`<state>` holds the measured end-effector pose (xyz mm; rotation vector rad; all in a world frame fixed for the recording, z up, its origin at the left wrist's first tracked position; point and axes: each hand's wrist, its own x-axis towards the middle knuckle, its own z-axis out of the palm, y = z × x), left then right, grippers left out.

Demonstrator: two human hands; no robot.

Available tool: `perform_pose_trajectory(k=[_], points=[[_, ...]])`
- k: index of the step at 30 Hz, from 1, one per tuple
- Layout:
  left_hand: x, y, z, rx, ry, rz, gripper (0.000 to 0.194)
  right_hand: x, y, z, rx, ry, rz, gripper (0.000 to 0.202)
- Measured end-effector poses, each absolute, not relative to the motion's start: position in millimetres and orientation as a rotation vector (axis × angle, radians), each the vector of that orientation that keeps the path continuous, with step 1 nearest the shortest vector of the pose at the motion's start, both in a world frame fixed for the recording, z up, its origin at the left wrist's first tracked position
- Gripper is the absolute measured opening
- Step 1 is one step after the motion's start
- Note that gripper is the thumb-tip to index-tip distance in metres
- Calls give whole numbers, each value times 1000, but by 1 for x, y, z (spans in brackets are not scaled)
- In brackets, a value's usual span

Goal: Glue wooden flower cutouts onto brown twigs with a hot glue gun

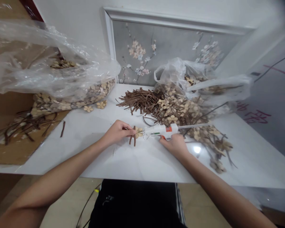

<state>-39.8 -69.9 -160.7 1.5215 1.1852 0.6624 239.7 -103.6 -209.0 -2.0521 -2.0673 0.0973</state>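
Observation:
My left hand (120,132) pinches brown stems (134,139) close to a beige flower (139,133), just above the white table. How many pieces lie between the fingertips is hard to make out. My right hand (177,144) is wrapped round the handle of a white and orange glue gun (156,130). Its metal nozzle points left and meets the flower, or nearly so. A translucent glue stick (193,125) juts from the back of the gun.
Behind the gun lie a heap of brown stems (140,100) and a pile of beige flowers (180,109). A plastic bag (175,71) stands behind them. At left is a big clear bag (85,76) of flowers, beside a cardboard piece (19,148) bearing stems. Two loose flowers (101,104) lie near it.

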Motion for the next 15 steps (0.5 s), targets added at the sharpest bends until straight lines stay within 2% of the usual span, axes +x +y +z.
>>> perform_pose_trajectory(k=[15], points=[[-41,-69,-160,1486,1198,685,21,241,-102,-212,-2068,-2105,47,42]])
